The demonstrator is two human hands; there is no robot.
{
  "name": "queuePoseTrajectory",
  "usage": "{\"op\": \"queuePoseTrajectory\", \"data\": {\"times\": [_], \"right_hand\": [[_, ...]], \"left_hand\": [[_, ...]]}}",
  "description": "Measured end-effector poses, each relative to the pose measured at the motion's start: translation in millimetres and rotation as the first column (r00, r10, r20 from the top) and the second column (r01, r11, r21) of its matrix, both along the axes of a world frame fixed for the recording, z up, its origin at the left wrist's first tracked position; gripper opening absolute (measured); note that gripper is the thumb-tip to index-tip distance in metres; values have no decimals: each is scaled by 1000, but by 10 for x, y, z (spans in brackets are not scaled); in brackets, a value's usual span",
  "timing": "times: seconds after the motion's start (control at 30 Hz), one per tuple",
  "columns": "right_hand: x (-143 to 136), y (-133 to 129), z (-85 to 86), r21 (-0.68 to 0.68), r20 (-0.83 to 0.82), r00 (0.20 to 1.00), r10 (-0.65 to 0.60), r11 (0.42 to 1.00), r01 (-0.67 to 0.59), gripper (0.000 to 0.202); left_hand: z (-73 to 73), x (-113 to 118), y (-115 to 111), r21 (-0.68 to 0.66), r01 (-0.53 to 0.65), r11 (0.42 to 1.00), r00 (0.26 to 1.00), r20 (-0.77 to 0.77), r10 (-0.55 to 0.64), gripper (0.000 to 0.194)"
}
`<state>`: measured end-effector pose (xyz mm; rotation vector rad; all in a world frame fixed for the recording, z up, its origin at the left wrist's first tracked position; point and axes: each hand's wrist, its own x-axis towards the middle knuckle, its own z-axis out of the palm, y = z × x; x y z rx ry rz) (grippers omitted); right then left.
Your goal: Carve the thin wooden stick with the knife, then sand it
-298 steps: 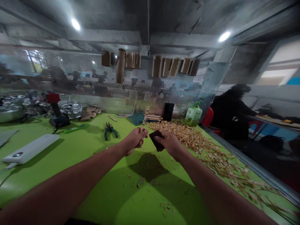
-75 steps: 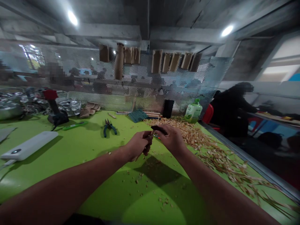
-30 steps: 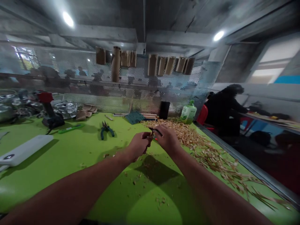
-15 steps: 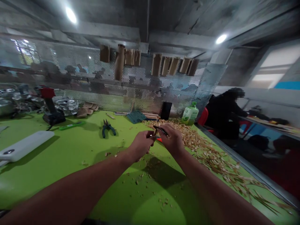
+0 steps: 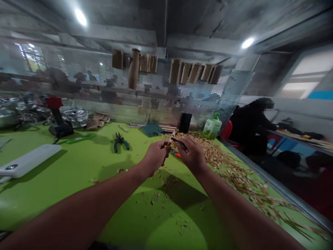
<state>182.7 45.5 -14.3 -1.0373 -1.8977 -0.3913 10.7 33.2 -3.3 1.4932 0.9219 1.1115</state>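
Observation:
My left hand is closed round a small pale piece, perhaps wood, mostly hidden by the fingers. Close to its right, my right hand grips a thin dark tool, whose tip points left at the piece. Beneath the hands an orange-red object lies on the green table. Curled wood shavings are heaped behind and to the right of my right hand. Small chips are scattered nearer me.
Pliers, a green cutter and a white case lie left. A power tool stands farther back. A dark phone and green bottle stand behind the hands. Right, a person sits beyond the table edge.
My left hand has shifted slightly left and turned, with the fingers now higher. The dark tool's tip remains close to the left fingers. The whole view has shifted slightly.

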Motion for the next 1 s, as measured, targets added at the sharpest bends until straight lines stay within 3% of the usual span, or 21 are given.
{"op": "queuePoseTrajectory", "data": {"times": [0.1,0.23,0.37,0.53,0.7,0.87,1.0], "right_hand": [[-20,-27,-1,-12,79,996,44,999,-43,20],[19,30,-15,-55,175,984,-45,997,56,16],[57,80,-3,-76,115,982,-153,984,162,16],[-4,-21,56,-5,-28,990,-140,990,140,24],[-18,-33,41,-20,88,993,-76,997,78,20],[41,47,22,-85,186,964,-191,974,209,16],[31,33,27,-67,142,962,-235,967,246,22]], "left_hand": [[-67,41,0,30,-5,1000,999,-54,7,12],[-13,1,0,56,-1,998,1000,-20,2,13],[95,-62,-1,119,2,993,996,85,-12,18],[30,-24,21,-8,38,999,997,73,-37,13],[-79,47,0,-34,54,998,998,23,-54,9],[1,-3,6,1,15,1000,998,57,-15,14],[38,-37,29,18,6,1000,998,66,-8,16]]}}
